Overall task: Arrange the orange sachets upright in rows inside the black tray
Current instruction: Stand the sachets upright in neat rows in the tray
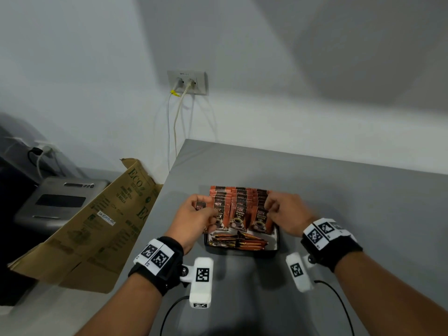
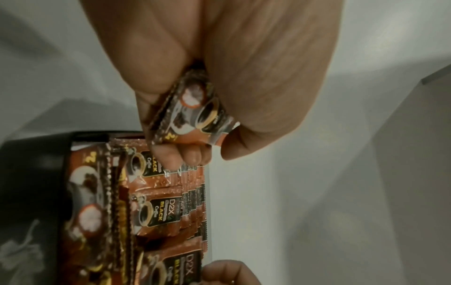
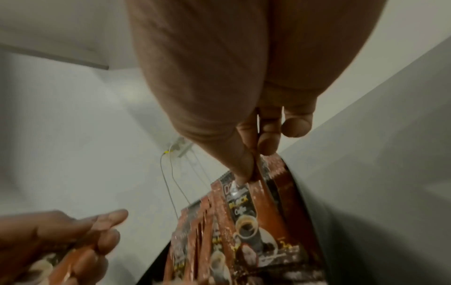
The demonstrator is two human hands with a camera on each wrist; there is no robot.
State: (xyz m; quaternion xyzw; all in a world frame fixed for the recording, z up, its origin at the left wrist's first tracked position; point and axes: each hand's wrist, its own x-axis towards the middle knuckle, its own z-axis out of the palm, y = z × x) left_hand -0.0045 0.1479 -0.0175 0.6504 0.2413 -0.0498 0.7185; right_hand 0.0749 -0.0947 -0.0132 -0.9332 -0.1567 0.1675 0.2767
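Note:
A black tray (image 1: 276, 252) sits on the grey counter, filled with orange coffee sachets (image 1: 240, 204) standing upright in rows; a few more sachets (image 1: 242, 241) lie flat at its near end. My left hand (image 1: 196, 214) is at the tray's left side and grips an orange sachet (image 2: 192, 115) between thumb and curled fingers. My right hand (image 1: 278, 209) is over the right-hand row, thumb and forefinger pinching the top edge of a standing sachet (image 3: 246, 208). The tray's far wall is hidden behind the sachets.
An opened brown cardboard box (image 1: 101, 226) leans off the counter's left edge. A grey machine (image 1: 60, 202) stands lower left. Two cables (image 1: 174, 122) hang from a wall socket behind. Bare grey counter (image 1: 363, 202) lies right of the tray.

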